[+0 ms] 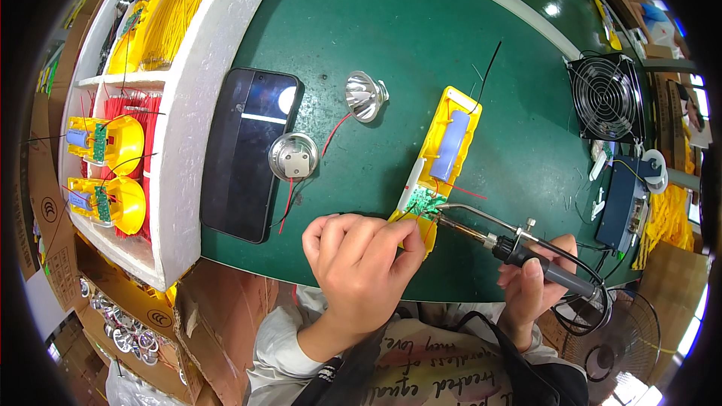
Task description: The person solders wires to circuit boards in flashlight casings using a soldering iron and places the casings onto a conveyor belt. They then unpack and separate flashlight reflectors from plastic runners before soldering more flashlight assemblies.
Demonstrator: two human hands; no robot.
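Note:
My right hand [529, 289] grips the dark handle of a soldering iron [558, 277]; a thin curved metal tube runs along the iron. Its tip meets a small green circuit board [423, 201] in a yellow plastic lamp housing [433, 149] on the table. A blue cylindrical battery [450, 146] lies in the housing, with black and red wires sticking out. My left hand [361, 262] is closed, thumb and forefinger pinched at the housing's near end beside the board. What it pinches is hidden. A reflector cup [364, 96] and a round metal lamp part [293, 157] with red wires lie to the left.
A black phone [244, 158] lies beside a white foam tray [188, 105] with yellow wires [183, 19], red wires [153, 154] and yellow housings [124, 207]. On the right are a black fan [606, 96] and a dark blue box [621, 199] with a spool. Cables loop by my right hand.

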